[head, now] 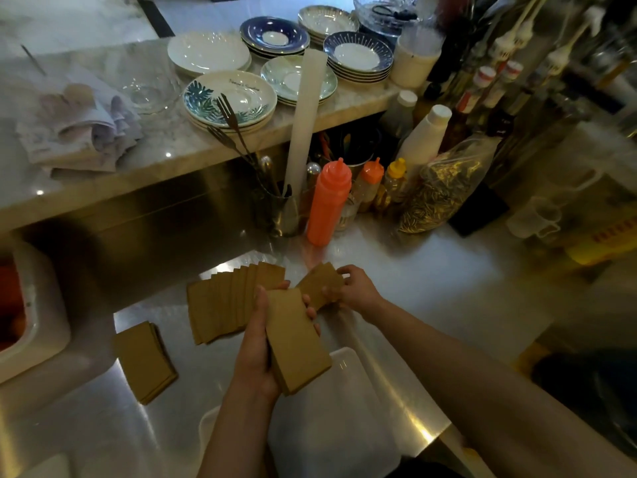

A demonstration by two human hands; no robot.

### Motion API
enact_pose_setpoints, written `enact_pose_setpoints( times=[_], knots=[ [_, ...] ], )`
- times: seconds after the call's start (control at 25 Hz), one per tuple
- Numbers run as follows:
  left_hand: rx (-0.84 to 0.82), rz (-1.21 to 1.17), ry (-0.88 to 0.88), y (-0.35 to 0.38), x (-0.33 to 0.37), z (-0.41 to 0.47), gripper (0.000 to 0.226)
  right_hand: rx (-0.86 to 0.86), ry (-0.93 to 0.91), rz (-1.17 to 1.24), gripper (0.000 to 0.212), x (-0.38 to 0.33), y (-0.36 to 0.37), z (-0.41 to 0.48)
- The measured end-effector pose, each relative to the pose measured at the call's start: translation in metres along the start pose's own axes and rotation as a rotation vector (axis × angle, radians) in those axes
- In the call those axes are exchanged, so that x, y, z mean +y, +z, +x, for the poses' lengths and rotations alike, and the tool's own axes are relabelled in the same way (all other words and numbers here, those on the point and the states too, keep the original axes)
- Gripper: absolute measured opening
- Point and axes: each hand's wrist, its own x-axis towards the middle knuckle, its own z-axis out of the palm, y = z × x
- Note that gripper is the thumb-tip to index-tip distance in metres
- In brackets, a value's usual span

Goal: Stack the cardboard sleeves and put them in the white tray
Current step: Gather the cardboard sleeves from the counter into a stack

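Our left hand [256, 343] grips a thick stack [298, 343] of cardboard sleeves, thumb along its left edge and fingertips curled over the right edge, holding it tilted above the steel counter [396, 281]. Our right hand [355, 288] pinches a smaller bunch of sleeves [319, 284] between thumb and fingers, just beyond the top of the stack and touching or nearly touching it; we cannot tell which.

The white tray [344, 360] sits on the counter directly under the stack, close to our body; only its far rim and part of its pale interior show, the rest hidden by our forearms and the stack. We cannot tell if any sleeves lie in it.

More sleeves lie on the counter to the left. A fanned row [227, 301] overlaps like spread cards just beside our left hand, and a small neat pile [144, 363] lies apart, further left and nearer us.

Beyond the hands an orange squeeze bottle [327, 201] stands upright on the counter, with smaller bottles and a clear bag [441, 191] to its right. A cutlery cup [279, 208] stands left of the bottle. On the raised marble ledge [172, 157] behind sit stacked plates [231, 98] and a crumpled cloth [79, 122].
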Motion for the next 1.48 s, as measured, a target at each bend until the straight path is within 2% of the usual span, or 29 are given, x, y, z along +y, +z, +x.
enact_pose_setpoints(
  times=[0.08, 0.16, 0.24, 0.36, 0.48, 0.68, 0.92, 1.12, 1.2, 1.32, 1.36, 1.48],
  knots=[
    [0.005, -0.006, 0.003, 0.001, 0.003, 0.001, 0.096, 0.061, 0.006, -0.221, 0.057, -0.004, 0.006, 0.009],
    [0.017, -0.004, 0.017, 0.000, 0.004, -0.001, 0.076, 0.109, 0.000, -0.339, 0.050, -0.002, 0.015, 0.014],
    [0.017, -0.007, 0.018, -0.001, 0.005, -0.004, 0.064, 0.166, 0.022, -0.334, 0.059, 0.000, 0.024, 0.015],
    [0.018, 0.001, 0.016, -0.004, 0.007, -0.010, 0.062, 0.234, 0.087, -0.381, 0.074, 0.005, 0.033, 0.015],
    [0.011, 0.001, 0.008, -0.003, 0.008, -0.012, 0.061, 0.301, 0.104, -0.470, 0.064, 0.005, 0.039, 0.015],
    [0.010, 0.019, 0.035, 0.001, 0.008, -0.010, 0.049, 0.393, 0.095, -0.509, 0.064, 0.001, 0.039, 0.012],
    [0.020, 0.044, 0.055, 0.004, 0.002, -0.010, 0.050, 0.359, 0.021, -0.281, 0.043, 0.006, 0.036, 0.007],
    [0.034, 0.055, 0.045, 0.000, 0.000, -0.011, 0.049, 0.218, -0.041, 0.121, 0.026, 0.012, 0.018, -0.008],
    [0.025, 0.065, 0.039, -0.002, 0.000, -0.012, 0.060, 0.143, -0.076, 0.257, 0.025, 0.009, 0.005, -0.020],
    [0.005, 0.068, 0.052, -0.011, 0.000, -0.012, 0.082, 0.064, -0.147, 0.322, 0.023, -0.004, -0.018, -0.042],
    [0.000, 0.065, 0.061, -0.013, 0.000, -0.014, 0.080, 0.038, -0.176, 0.312, 0.022, -0.008, -0.026, -0.050],
    [0.034, 0.047, 0.084, -0.017, 0.001, -0.016, 0.050, -0.066, -0.274, 0.284, 0.023, -0.024, -0.046, -0.077]
  ],
)
